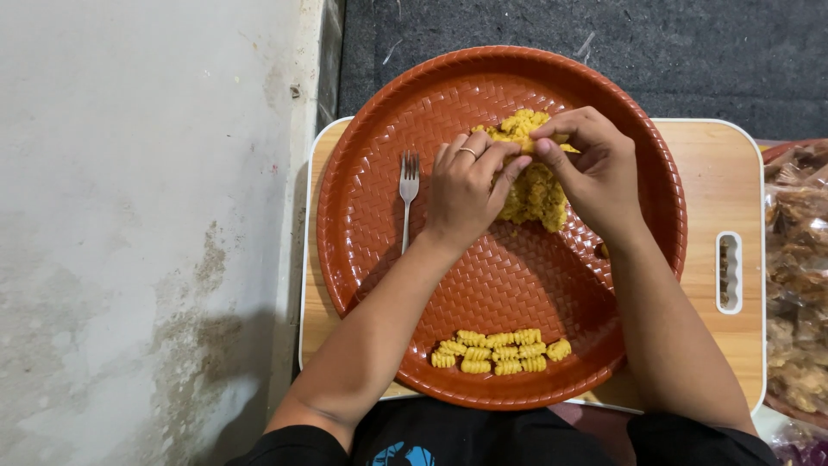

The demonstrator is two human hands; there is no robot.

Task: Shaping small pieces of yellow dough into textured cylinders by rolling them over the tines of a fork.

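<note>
Terracotta-red plastic, woven in a basket pattern, is filling the middle of the frame: it is a big round tray (pixel 379 250) that is lying on a light wooden board (pixel 703 216) with a white rim and a handle slot at the right. Both hands are meeting in the upper centre of the tray, over a loose heap of yellow dough (pixel 535 194). The left hand (pixel 466 190), with a ring on one finger, is curling its fingers and pressing its fingertips on a small piece at the top of the heap; the right hand (pixel 595 173) is closing thumb and fingers on the same piece from the other side. So both hands are pinching together, probably to pull off or shape a small portion, and the heap is staying near so the hands are needing only a short reach.

At the lower edge of the tray, near the person's body, a group of small ridged yellow pieces (pixel 500 350) is lying in two neat rows, well apart from the heap. It seems they are being kept there so they are not getting pressed again. A metal fork (pixel 408 198) is lying on the tray just beside the left hand, prongs pointing to the top of the frame, not touching it.

Between the heap and the rows a wide bare part of the tray is giving room for moving. The tray's raised rim is keeping things inside. At the left a rough grey wall (pixel 147 233) is standing close to the board, and at the right edge clear bags of brown snacks (pixel 798 285) are lying near.
</note>
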